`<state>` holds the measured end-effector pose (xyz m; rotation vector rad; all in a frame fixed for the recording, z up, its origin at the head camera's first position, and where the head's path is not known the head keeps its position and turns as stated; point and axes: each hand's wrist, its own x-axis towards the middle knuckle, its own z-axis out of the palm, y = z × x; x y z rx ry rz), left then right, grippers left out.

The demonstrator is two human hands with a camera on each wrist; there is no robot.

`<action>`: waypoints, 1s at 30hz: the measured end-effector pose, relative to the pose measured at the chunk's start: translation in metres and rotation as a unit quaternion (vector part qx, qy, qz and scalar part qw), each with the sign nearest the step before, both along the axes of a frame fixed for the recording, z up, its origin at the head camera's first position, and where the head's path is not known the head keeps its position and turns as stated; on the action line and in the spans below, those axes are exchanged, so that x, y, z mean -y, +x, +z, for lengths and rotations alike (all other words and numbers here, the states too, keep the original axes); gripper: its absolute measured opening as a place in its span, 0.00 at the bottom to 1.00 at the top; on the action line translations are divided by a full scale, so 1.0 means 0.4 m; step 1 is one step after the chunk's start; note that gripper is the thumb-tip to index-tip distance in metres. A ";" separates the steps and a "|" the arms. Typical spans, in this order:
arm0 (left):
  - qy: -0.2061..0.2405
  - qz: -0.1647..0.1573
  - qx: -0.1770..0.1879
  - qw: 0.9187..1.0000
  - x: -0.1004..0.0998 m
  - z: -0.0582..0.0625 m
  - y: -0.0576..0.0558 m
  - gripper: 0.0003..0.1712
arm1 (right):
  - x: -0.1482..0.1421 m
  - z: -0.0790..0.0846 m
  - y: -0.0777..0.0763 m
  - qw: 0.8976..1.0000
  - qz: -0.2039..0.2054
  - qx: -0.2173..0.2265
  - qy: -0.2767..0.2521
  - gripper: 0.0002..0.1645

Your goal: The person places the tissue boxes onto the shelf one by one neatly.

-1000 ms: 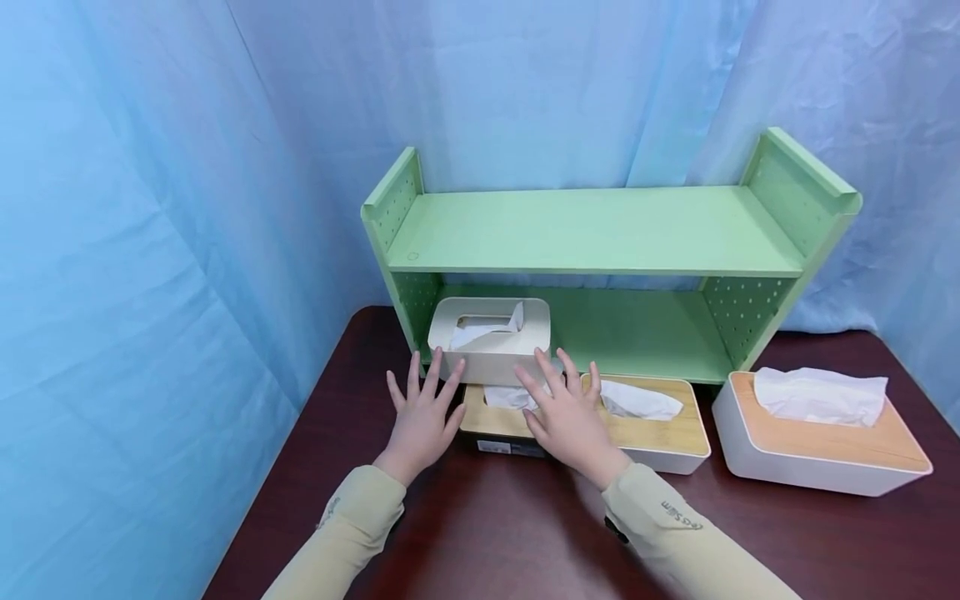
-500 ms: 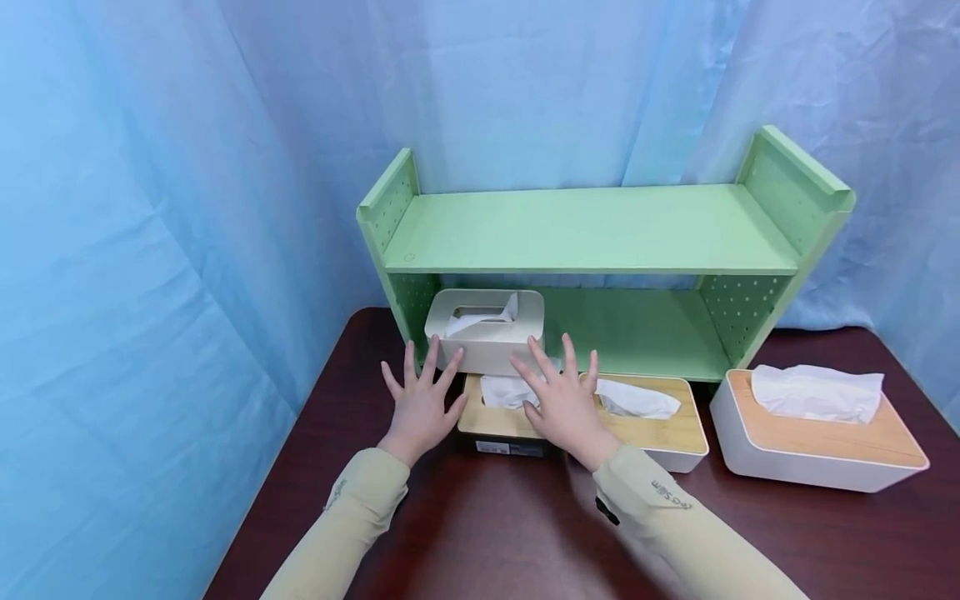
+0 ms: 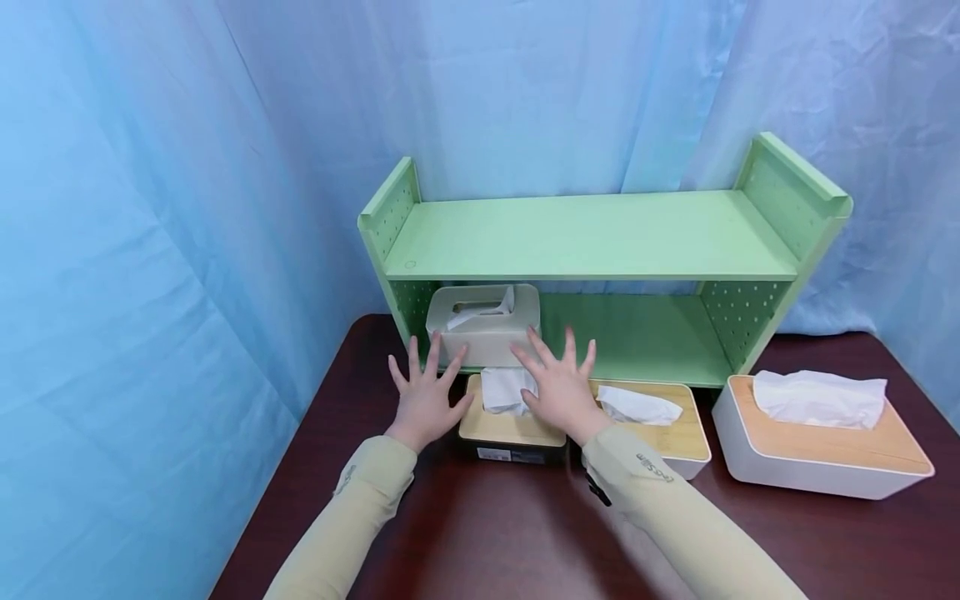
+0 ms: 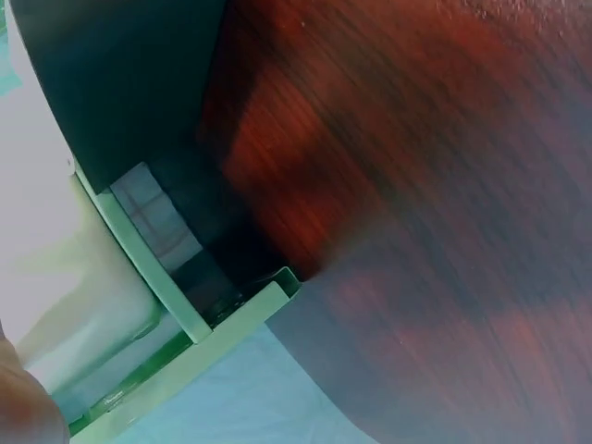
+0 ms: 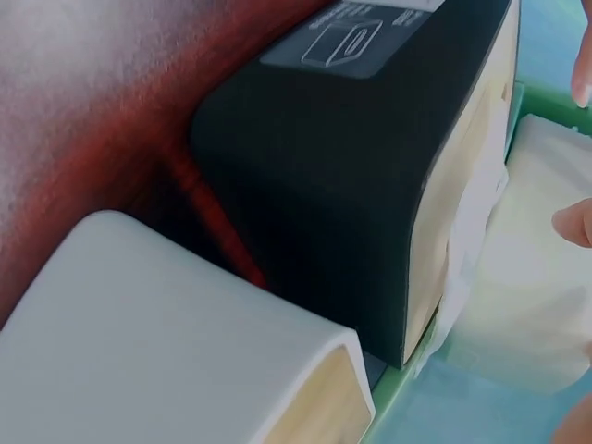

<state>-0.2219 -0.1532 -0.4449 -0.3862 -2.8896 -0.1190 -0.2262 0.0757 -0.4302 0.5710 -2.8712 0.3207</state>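
Observation:
A plain off-white tissue box, with a tissue poking from its slot, sits at the left end of the lower level of a green two-tier shelf. My left hand is spread wide, its fingertips at the box's front face near the left side. Likewise spread, my right hand has its fingertips at the front face towards the right corner. Below my hands stands a black tissue box with a light wooden lid. The right wrist view shows fingers against the pale box's front.
Right of the black box is a white tissue box with a bamboo lid, partly behind my right hand. A larger white tissue box with an orange-toned wooden lid stands farther right on the dark red table. Blue curtains hang behind and left.
The off-white tissue box has moved back, deeper onto the lower shelf, with both hands at its front. More of the black box shows as my right hand has shifted slightly left.

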 end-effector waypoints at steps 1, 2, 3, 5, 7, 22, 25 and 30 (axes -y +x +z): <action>0.001 0.000 -0.002 1.000 0.000 0.000 -0.003 0.40 | 0.000 0.001 -0.003 1.000 0.001 -0.001 -0.002 0.44; 0.004 -0.001 -0.006 1.000 -0.001 0.001 -0.006 0.40 | 0.001 0.003 -0.007 1.000 0.002 -0.001 -0.004 0.44; 0.005 -0.002 -0.009 1.000 0.000 0.002 -0.008 0.40 | 0.002 0.005 -0.009 1.000 0.003 0.000 -0.007 0.44; 0.006 -0.002 -0.014 1.000 0.002 0.003 -0.012 0.40 | 0.004 0.009 -0.014 1.000 0.003 0.005 -0.007 0.43; 0.001 0.000 -0.015 1.000 0.004 0.004 -0.017 0.40 | 0.006 0.012 -0.019 1.000 0.002 0.013 -0.005 0.43; -0.029 0.018 0.005 0.999 -0.001 0.006 -0.036 0.40 | 0.013 0.012 -0.038 0.999 0.000 0.049 -0.009 0.45; -0.030 0.017 0.010 0.999 -0.002 0.009 -0.040 0.40 | 0.012 0.011 -0.040 0.999 -0.001 0.046 -0.009 0.45; -0.035 0.024 0.008 0.999 0.001 0.013 -0.049 0.40 | 0.015 0.014 -0.045 0.999 0.002 0.040 -0.006 0.45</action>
